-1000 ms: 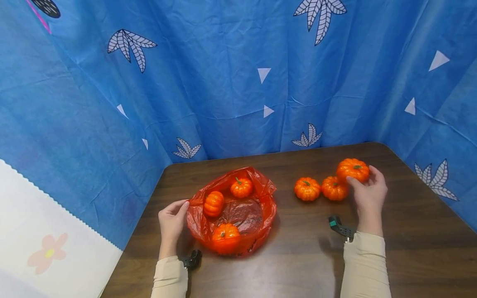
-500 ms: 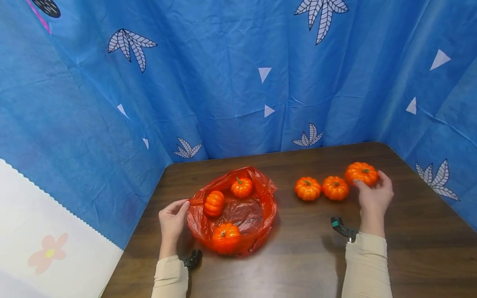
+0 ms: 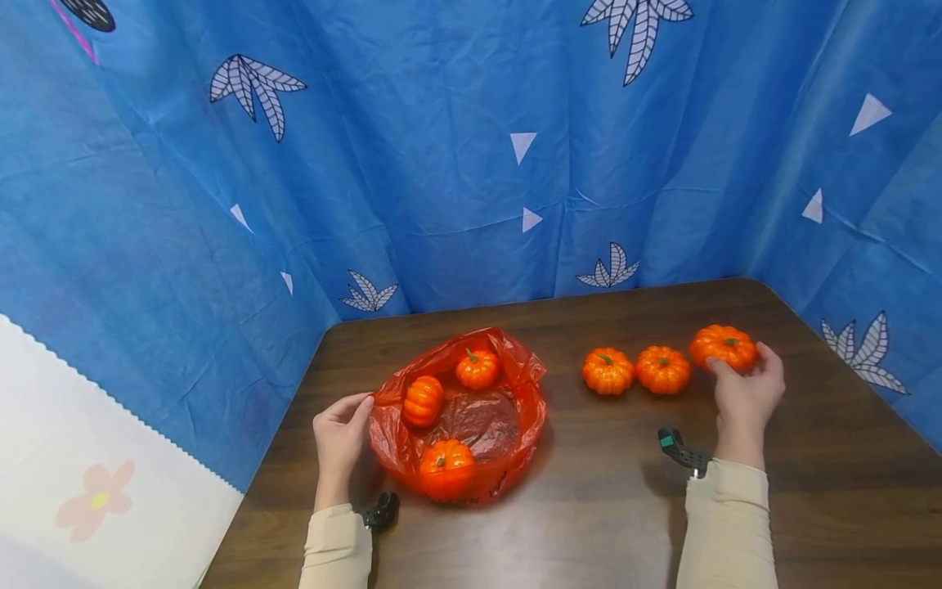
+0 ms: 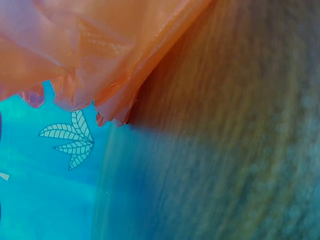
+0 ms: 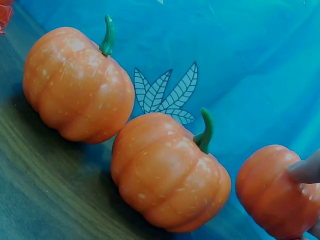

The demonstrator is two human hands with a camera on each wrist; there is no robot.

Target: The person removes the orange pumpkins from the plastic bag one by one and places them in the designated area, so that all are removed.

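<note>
My left hand (image 3: 342,433) pinches the left rim of a red plastic bag (image 3: 526,458) that lies spread wide on the table. Inside the bag are three small orange pumpkins: one at the left (image 3: 423,402), one at the back (image 3: 477,370) and one at the front (image 3: 446,469). My right hand (image 3: 751,397) grips another pumpkin (image 3: 723,347) between thumb and fingers, at the right end of a row. Left of it stand a middle pumpkin (image 5: 170,172) and a left pumpkin (image 5: 77,85), both with green stems. In the left wrist view the bag's film (image 4: 100,50) hides the pumpkins.
The dark wood table (image 3: 574,515) meets a blue curtain (image 3: 456,180) with leaf prints at its back and sides. A white cloth (image 3: 96,458) with a flower print hangs at the left. Cameras on straps sit at both wrists.
My right hand has moved right and slightly toward me with its pumpkin, from overlapping the middle pumpkin to the row's right end. The left hand and bag have stayed in place.
</note>
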